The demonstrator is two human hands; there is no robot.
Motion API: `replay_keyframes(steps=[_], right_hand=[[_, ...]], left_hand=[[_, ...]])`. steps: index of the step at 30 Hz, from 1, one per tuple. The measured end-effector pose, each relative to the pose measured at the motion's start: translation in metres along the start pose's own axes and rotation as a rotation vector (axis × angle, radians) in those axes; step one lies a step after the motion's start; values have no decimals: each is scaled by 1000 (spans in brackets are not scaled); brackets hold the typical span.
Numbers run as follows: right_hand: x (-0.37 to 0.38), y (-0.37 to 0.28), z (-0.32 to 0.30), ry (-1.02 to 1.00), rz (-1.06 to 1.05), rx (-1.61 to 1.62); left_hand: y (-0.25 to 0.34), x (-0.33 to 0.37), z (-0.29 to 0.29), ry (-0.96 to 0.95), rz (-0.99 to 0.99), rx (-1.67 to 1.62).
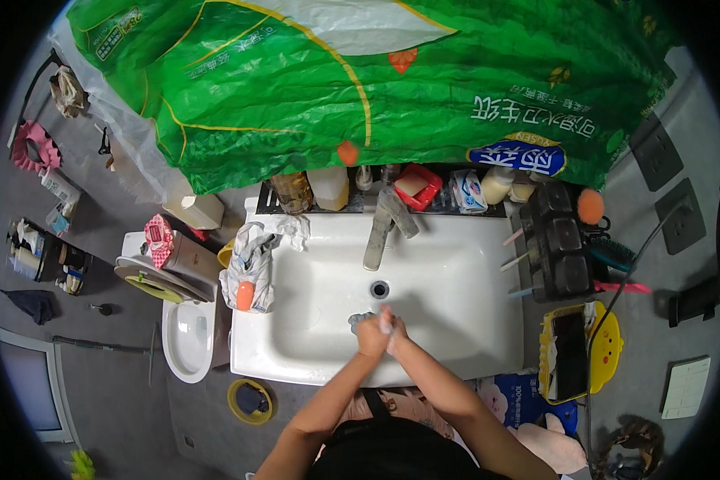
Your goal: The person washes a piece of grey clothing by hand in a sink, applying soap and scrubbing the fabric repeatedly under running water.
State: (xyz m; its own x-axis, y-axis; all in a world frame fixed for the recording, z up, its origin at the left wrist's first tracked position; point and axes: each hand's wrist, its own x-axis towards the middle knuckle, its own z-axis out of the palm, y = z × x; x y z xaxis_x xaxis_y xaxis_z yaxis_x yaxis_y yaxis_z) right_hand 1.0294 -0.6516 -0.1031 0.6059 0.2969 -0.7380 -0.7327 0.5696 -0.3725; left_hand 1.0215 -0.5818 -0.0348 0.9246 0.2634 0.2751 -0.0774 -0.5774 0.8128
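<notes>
Both my hands are together low over the front part of the white sink (448, 320). My left hand (370, 336) is closed, and a small bunched grey-blue cloth (358, 320) sticks out at its left side. Pressed against it, my right hand (396, 332) has its fingers closed, with a whitish, foam-like patch at the fingertips. Whatever lies between the two palms is hidden. Behind the hands are the round drain (379, 290) and the grey faucet (380, 232); no water stream shows.
A crumpled white-grey cloth (248, 260) with an orange bar (245, 296) lies on the sink's left rim. Bottles and a red soap dish (418, 188) line the back shelf beneath a green plastic sheet (296, 88). A toilet (188, 340) stands left; a yellow basket (608, 344) holding a phone hangs right.
</notes>
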Motion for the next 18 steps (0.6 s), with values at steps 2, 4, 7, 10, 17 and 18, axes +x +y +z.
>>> replay_keyframes(steps=[2,4,7,10,17,18], right_hand=[[-47,-10,65,197,32,-453],[-52,-18,62,177,-27,-536],[-49,-39,45,42,-42,-400],[-57,-61,38,-92,9,-494],[-69,-49,55,7,-149,-226],[-54,-44,51,-25,-83,-26]], left_hand=[[-26,22,-26,-3,-287,67],[-34,31,-27,-78,-322,19],[-44,32,-28,-295,-394,-375],[-25,41,-52,-754,-644,-449],[1,14,-44,93,-212,-397],[19,12,-40,143,-70,-311]])
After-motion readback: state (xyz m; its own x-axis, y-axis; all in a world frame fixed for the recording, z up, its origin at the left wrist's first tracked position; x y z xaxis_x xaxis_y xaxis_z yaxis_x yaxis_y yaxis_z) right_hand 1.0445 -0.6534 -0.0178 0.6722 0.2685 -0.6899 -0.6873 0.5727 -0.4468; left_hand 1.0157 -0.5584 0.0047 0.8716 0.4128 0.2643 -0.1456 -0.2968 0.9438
